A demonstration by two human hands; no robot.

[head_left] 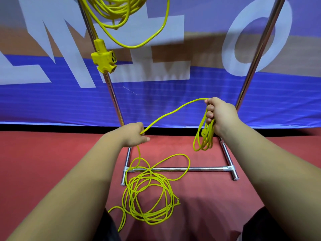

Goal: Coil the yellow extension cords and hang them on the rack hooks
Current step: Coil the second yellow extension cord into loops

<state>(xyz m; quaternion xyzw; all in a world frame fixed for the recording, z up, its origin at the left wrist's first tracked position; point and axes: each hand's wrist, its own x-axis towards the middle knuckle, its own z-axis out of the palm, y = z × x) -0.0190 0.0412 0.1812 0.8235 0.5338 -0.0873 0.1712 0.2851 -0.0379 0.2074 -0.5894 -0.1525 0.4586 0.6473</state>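
The right hand [221, 115] has its fingers [209, 115] curled tight round a few thin loops of the yellow cord [149, 197], and the loops dangle below it. The left hand [136, 134] pinches the same smooth, round cord, which runs between both hands. The rest lies in a loose, messy pile on the soft red floor [52, 162], across the near bottom bar of the shiny metal rack [191, 169]. High up by the left pole hangs another coil [118, 13] with a chunky yellow plug block [104, 57].
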